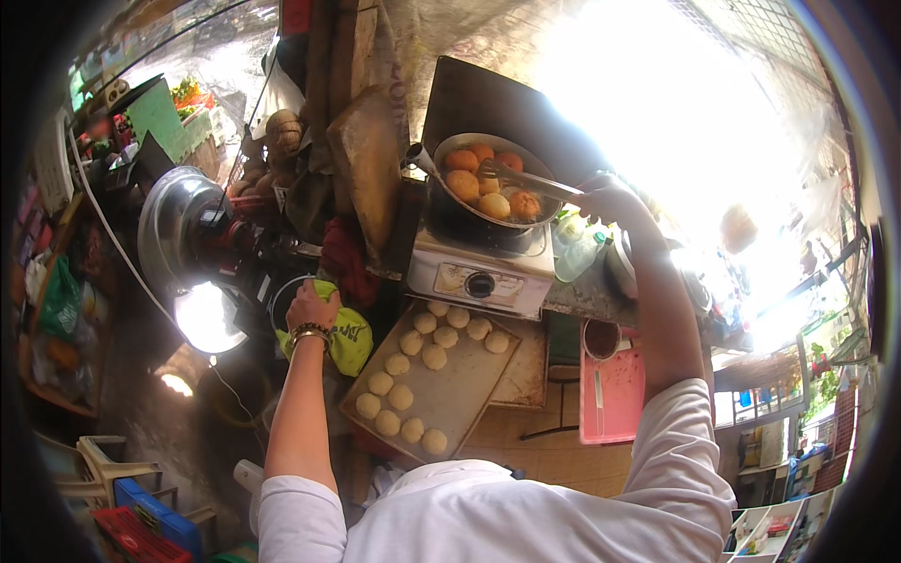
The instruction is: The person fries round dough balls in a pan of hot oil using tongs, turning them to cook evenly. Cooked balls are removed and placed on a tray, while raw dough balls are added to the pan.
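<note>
My right hand [611,200] grips a slotted metal utensil [535,184], whose far end reaches into a round frying pan [456,200]. Several fried balls [462,186] sit in the pan, most browned orange and a few paler. The pan rests on a single-burner stove [431,278] with a black knob. My left hand [313,308], bracelets at its wrist, is closed on a yellow-green cloth [352,343]. Below the stove, a tilted metal tray [461,383] carries many pale, coated dough balls [434,357], grouped at its upper end and along its left side.
Behind the pan stands a dark panel [486,95]. A plastic bottle [581,255] is right of the stove. A pink tray [612,415] holds a brown-filled cup [602,338] and a thin utensil. At left are a lit lamp [208,320], a white cable [116,236] and plastic chairs [116,457].
</note>
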Demonstrator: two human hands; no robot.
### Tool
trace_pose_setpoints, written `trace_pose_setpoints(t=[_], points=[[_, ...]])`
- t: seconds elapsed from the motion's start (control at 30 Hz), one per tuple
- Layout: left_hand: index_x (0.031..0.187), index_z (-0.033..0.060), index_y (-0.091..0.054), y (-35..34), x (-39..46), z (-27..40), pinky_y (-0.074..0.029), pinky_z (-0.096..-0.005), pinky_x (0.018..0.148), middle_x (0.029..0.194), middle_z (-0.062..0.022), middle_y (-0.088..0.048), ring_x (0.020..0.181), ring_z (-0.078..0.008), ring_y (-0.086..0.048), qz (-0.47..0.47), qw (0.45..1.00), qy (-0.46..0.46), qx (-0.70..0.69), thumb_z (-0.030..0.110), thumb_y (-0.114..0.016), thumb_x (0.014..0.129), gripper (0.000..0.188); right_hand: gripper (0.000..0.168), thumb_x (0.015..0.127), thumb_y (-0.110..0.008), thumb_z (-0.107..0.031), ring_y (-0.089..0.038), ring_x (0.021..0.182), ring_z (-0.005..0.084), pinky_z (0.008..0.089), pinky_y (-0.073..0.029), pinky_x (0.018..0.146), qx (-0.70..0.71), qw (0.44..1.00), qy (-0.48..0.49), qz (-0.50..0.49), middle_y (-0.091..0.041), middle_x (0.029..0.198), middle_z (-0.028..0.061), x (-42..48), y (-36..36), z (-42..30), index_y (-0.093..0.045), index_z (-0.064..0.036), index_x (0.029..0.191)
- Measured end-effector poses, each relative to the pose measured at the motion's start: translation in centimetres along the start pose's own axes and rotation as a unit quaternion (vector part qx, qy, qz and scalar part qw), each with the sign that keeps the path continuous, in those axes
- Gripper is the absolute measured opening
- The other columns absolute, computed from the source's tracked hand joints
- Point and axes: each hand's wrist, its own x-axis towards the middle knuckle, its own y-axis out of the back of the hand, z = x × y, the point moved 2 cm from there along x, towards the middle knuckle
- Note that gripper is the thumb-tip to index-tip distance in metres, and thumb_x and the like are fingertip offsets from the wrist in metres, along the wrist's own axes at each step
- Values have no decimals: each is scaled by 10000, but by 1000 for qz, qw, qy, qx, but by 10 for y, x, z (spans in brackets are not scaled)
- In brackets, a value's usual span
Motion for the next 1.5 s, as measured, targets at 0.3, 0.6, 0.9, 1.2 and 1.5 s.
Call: trace_pose_setpoints(t=[0.3, 0.6, 0.9, 1.2, 1.5], points=[[1118, 46, -494, -2, 0, -3, -498, -457, 790, 1044, -177, -602, 938, -353, -615, 7, 1000, -1, -2, 461, -613, 762, 560, 280, 796, -607, -221, -632, 929, 256, 372, -495, 812, -248, 942, 67, 215, -665, 982, 98, -37, -6, -17, -640, -110, 1051], [1099, 49, -499, -1, -1, 2, -500, -467, 771, 1030, -178, -602, 924, -357, -615, 16, 1000, -8, -5, 459, -617, 761, 544, 308, 791, -620, -186, -619, 954, 299, 395, -497, 794, -313, 928, 40, 200, -619, 1007, 172, -33, -19, -15, -581, -39, 1059], [1072, 46, -504, -3, 0, 1, -503, -467, 762, 1008, -176, -606, 908, -356, -620, 20, 1000, -10, -3, 452, -620, 762, 524, 314, 797, -623, -194, -611, 963, 298, 405, -488, 802, -353, 914, 39, 194, -596, 1048, 142, -23, -30, -14, -570, -92, 1089], [1098, 47, -502, -2, 1, 1, -503, -466, 768, 1029, -179, -602, 917, -356, -619, 11, 1000, -7, -6, 450, -620, 760, 540, 315, 795, -627, -180, -620, 934, 304, 409, -494, 777, -332, 917, 66, 211, -592, 1050, 138, -27, -30, -12, -566, -81, 1088], [1107, 44, -496, 1, 1, 3, -503, -460, 767, 1025, -177, -602, 921, -358, -615, 8, 1000, -2, 2, 436, -619, 765, 535, 321, 789, -653, -186, -604, 962, 306, 409, -484, 791, -275, 935, 101, 202, -589, 1042, 139, -30, -35, -8, -574, -94, 1087]])
